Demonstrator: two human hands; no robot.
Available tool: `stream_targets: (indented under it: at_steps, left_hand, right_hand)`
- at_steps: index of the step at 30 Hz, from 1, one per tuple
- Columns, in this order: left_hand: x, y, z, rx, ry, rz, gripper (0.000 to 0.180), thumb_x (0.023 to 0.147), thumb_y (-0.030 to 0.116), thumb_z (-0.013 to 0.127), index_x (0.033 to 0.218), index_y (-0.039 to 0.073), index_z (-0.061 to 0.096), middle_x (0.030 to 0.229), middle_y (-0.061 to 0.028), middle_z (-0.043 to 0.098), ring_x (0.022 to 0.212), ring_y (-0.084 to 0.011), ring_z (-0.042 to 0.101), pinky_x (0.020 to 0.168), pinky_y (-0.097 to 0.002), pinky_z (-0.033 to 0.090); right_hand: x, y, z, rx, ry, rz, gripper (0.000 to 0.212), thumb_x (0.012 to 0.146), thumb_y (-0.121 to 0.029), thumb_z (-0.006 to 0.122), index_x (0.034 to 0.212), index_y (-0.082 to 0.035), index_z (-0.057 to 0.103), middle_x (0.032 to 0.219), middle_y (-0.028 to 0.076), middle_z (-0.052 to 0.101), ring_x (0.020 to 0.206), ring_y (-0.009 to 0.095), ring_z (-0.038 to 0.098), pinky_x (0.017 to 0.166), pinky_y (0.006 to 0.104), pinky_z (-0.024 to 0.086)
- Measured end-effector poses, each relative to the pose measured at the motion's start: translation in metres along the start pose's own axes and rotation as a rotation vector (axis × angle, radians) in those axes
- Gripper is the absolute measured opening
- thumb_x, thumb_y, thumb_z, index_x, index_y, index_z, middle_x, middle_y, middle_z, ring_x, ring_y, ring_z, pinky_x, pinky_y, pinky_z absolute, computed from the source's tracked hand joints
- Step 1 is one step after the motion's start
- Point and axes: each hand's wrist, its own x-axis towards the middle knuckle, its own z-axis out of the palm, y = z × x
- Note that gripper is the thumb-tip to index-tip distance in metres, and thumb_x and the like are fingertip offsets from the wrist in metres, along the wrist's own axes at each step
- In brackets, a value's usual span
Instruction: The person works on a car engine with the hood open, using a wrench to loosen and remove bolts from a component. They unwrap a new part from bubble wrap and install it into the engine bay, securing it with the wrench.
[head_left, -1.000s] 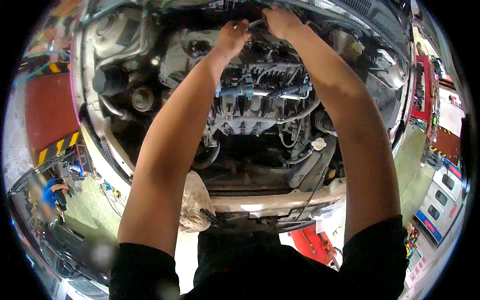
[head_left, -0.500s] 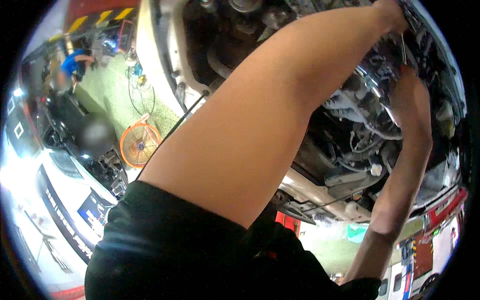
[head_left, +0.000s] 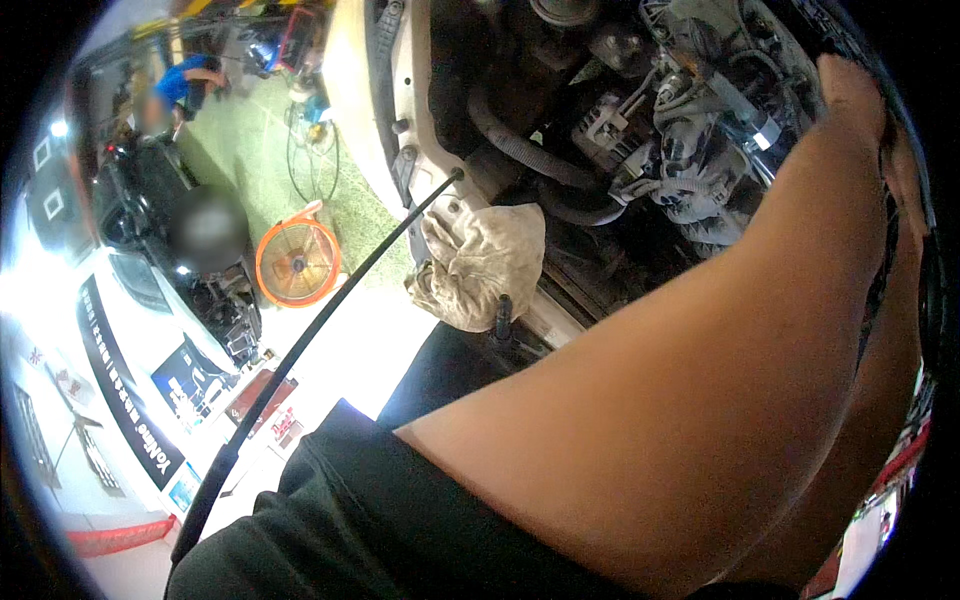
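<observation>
1. From my remote seat, I have the engine (head_left: 690,130) in the upper right of the head view, sitting in the open bay beside the wearer's left arm.
2. I see the left hand (head_left: 853,92) over the far side of the bay, near the right rim; I cannot tell whether its fingers are spread, narrowed or wrapped round something.
3. I make out the right hand (head_left: 905,185) only in part, just past the left one. Its fingers are too hidden for me to tell its grip.
4. The left forearm (head_left: 680,380), bare beyond a black sleeve (head_left: 430,510), fills much of my lower right and covers part of the engine.
5. Left of the engine, I see a ribbed hose (head_left: 530,152) curving.
6. A crumpled beige cloth (head_left: 480,265) lies on the car's pale edge (head_left: 350,70); beside it a black rod (head_left: 330,310) slants to the lower left.
7. Beyond, I see an orange fan (head_left: 298,262) and a person in blue (head_left: 190,85).
</observation>
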Motion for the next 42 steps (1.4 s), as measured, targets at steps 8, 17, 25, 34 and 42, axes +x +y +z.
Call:
stream_targets:
  at_steps: [8,17,25,34,42]
  left_hand:
    - [0.004,-0.017,0.001,-0.031,-0.061,0.059,0.040,0.094,0.035,0.061,0.131,0.019,0.068,0.132,-0.0043,0.067,0.125,-0.0246,0.060,0.094,-0.0414,0.049]
    - [-0.020,0.016,0.007,-0.513,0.264,-0.138,0.033,0.091,0.028,0.067,0.120,0.014,0.072,0.123,-0.0087,0.070,0.116,-0.0304,0.065,0.093,-0.0414,0.053]
    - [0.002,-0.033,0.009,-0.293,0.385,-0.159,0.030,0.086,0.024,0.073,0.111,0.009,0.076,0.114,-0.0152,0.073,0.103,-0.0298,0.071,0.090,-0.0404,0.057]
    - [-0.021,-0.042,-0.029,-0.618,-0.043,-0.067,0.029,0.100,0.024,0.060,0.112,0.002,0.072,0.110,-0.0227,0.071,0.097,-0.0352,0.069,0.082,-0.0460,0.058]
    - [-0.030,0.013,0.011,-0.526,0.564,-0.391,0.045,0.104,0.038,0.050,0.094,0.001,0.074,0.090,-0.0222,0.073,0.079,-0.0397,0.071,0.068,-0.0532,0.057]
  right_hand:
    - [-0.146,-0.274,-0.102,0.051,-0.089,0.607,0.038,0.105,-0.027,0.046,0.135,-0.006,0.056,0.127,0.022,0.063,0.115,0.035,0.063,0.099,0.0495,0.048]
    - [-0.090,0.011,-0.038,-0.138,-0.132,0.190,0.041,0.108,-0.025,0.041,0.143,-0.005,0.050,0.142,0.022,0.055,0.125,0.035,0.057,0.106,0.0458,0.045]
    - [-0.092,-0.135,-0.027,0.099,0.055,0.338,0.042,0.110,-0.024,0.039,0.148,-0.008,0.047,0.150,0.017,0.050,0.133,0.032,0.053,0.108,0.0445,0.044]
    - [-0.136,-0.278,-0.115,0.088,-0.147,0.496,0.039,0.101,-0.026,0.056,0.136,-0.009,0.055,0.126,0.024,0.064,0.116,0.040,0.064,0.098,0.0511,0.050]
    - [-0.042,-0.118,-0.080,-0.091,-0.102,0.281,0.045,0.099,-0.010,0.050,0.142,0.001,0.052,0.144,0.024,0.053,0.112,0.042,0.057,0.096,0.0498,0.047]
